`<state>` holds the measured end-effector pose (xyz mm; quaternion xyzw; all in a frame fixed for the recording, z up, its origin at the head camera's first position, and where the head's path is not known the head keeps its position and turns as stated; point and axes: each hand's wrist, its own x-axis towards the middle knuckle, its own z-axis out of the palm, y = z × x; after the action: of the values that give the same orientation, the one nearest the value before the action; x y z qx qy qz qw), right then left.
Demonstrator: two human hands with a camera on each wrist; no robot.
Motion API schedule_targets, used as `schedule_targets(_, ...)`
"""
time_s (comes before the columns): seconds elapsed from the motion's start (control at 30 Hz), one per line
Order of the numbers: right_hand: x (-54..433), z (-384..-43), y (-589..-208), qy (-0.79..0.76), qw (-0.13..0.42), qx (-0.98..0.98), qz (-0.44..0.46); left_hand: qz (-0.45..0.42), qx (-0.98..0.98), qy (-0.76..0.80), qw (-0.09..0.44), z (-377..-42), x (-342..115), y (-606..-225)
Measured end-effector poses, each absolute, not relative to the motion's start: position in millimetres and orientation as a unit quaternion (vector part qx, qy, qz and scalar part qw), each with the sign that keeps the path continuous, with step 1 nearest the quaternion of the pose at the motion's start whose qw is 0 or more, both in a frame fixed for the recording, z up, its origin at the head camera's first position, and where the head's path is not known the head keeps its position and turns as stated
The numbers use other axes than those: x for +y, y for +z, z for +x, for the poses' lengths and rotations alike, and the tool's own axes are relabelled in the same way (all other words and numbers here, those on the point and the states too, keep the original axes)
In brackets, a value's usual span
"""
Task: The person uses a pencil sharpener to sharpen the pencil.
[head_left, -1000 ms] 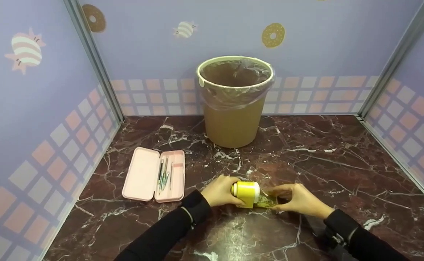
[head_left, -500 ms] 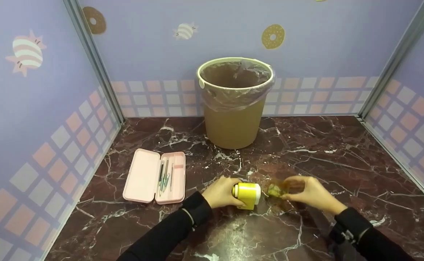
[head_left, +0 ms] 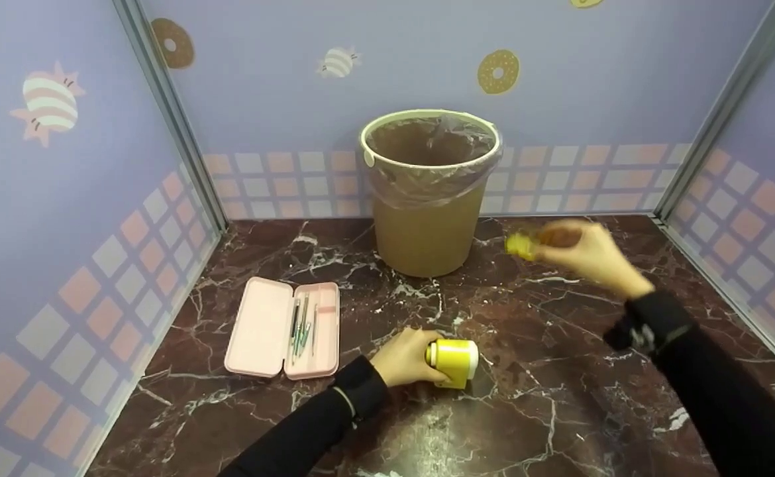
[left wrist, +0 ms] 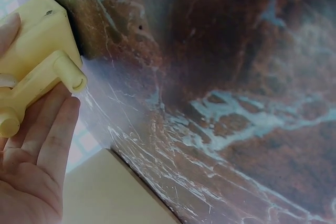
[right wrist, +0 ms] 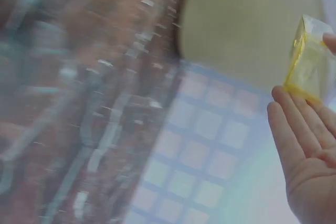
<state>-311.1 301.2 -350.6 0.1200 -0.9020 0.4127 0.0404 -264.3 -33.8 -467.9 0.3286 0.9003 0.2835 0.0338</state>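
Observation:
A yellow crank pencil sharpener [head_left: 455,363] lies on the dark marble table, held by my left hand [head_left: 402,359]. In the left wrist view the sharpener's crank handle [left wrist: 39,82] faces the palm, and a thumb presses on its body. Raised above the table, right of the bin, my right hand [head_left: 589,255] pinches a small see-through yellow shavings drawer [head_left: 518,246]. The right wrist view shows that drawer between thumb and fingertips, the hand [right wrist: 315,150] otherwise straight-fingered. Motion blur hides what the drawer contains.
A tan trash bin [head_left: 424,232] with a clear plastic liner [head_left: 420,189] stands at the back middle. An open pink pencil case [head_left: 258,328] with several pencils [head_left: 300,331] lies at the left. Small pale specks dot the table before the bin. Patterned walls enclose three sides.
My right hand has drawn the shavings drawer away from the sharpener, then lifted it up and back toward the bin. The left hand has stayed with the sharpener.

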Motion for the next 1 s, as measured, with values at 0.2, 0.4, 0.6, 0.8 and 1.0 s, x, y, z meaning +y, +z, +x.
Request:
schedule_targets(0.2, 288, -345, -291, 0.403, 0.100, -0.906, 0.079, 0.327, 0.900, 0.285, 0.031, -264, -35, -469)
schedule_targets(0.4, 261, -375, -251, 0.391, 0.174, -0.902, 0.046, 0.321, 0.900, 0.292, 0.039, -263, -37, -469)
schedule_targets(0.6, 229, -396, -236, 0.369, 0.214, -0.904, 0.030, 0.316, 0.901, 0.295, 0.044, -262, -36, -468)
schedule_targets(0.8, 200, -413, -235, 0.334, 0.235, -0.912, 0.040, 0.318, 0.902, 0.290, 0.043, -263, -35, -468)
schedule_targets(1.0, 174, -426, -242, 0.252, 0.242, -0.935, 0.056, 0.322, 0.904, 0.278, 0.032, -265, -35, -471)
